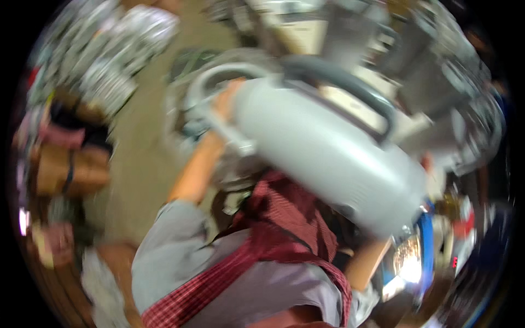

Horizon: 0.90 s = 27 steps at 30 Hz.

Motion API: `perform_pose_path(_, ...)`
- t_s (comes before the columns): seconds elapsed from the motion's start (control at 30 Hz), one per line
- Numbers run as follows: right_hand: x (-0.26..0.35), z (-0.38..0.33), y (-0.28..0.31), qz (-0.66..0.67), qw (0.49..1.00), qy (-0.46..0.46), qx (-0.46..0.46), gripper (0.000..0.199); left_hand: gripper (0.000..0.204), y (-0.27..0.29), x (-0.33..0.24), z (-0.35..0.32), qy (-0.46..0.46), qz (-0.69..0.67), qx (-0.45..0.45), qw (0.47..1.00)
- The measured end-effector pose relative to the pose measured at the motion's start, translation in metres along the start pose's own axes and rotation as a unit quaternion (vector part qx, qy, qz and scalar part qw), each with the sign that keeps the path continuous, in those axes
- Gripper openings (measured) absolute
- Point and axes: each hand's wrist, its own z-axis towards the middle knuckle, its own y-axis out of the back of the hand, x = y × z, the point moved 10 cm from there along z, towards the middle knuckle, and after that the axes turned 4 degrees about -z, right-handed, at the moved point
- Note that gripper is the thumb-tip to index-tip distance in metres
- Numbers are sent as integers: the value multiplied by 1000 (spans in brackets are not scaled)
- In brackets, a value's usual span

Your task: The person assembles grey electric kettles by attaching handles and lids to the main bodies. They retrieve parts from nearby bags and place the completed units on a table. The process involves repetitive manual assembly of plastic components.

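A large light-grey cylindrical jug (328, 147) with a dark grey side handle (355, 90) lies tilted across my front, blurred by motion. Its left end sits higher than its right. My left hand (225, 101) grips that left end, beside a pale ring-shaped piece (219, 74) that loops around my wrist. At the lower right end my right forearm (367, 265) reaches up to the jug. Most of my right hand is behind the jug; a bit of fingers (426, 162) shows past its far edge.
More grey jugs (424, 90) stand in clear wrapping at the right. Plastic-wrapped bundles (115, 49) are piled at the far left, above a brown carton (71, 169). A blue-edged thing with a bright glare (407, 259) is near my right arm. Bare floor (139, 180) runs between.
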Motion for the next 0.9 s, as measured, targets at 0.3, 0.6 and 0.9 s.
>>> perform_pose_path(0.3,31,-37,-25,-203,966,156,39,88,44,8,14,-22,169,-456,-53,872)
perform_pose_path(0.6,41,8,-10,-119,981,147,33,69,44,-8,8,24,150,-456,-3,877)
perform_pose_path(0.9,-71,30,-31,-60,974,-205,78,61,52,42,-98,26,-26,-397,-43,916)
